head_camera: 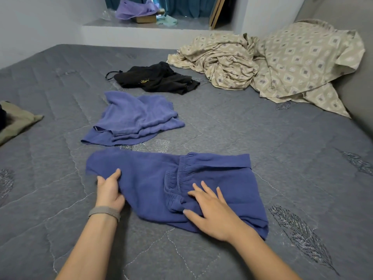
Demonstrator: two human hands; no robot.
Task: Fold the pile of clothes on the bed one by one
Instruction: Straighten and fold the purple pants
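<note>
Pressing flat on the dark blue shorts, the right hand lay with its fingers straight and spread just beside the bunched elastic waistband, holding nothing, only weighing the cloth down. The left hand had its grip closed on the garment's left edge, thumb on top and fingers tucked under the fabric. The shorts sat on the near part of the grey quilted bed, directly in front of the person, spread wide but rumpled through the middle.

Doing this step well would, I judge, mean keeping the right palm down as an anchor while the left hand carried its edge across in one smooth pass, lining hem to hem (the gathered waistband looked likely to bulge unless smoothed first). A quick sweep outward after the fold should take out the creases.

Beyond lay a lighter blue garment, loosely folded, and further off a black garment not yet folded. A patterned beige sheet was heaped at the far right, and an olive cloth showed at the left edge.
</note>
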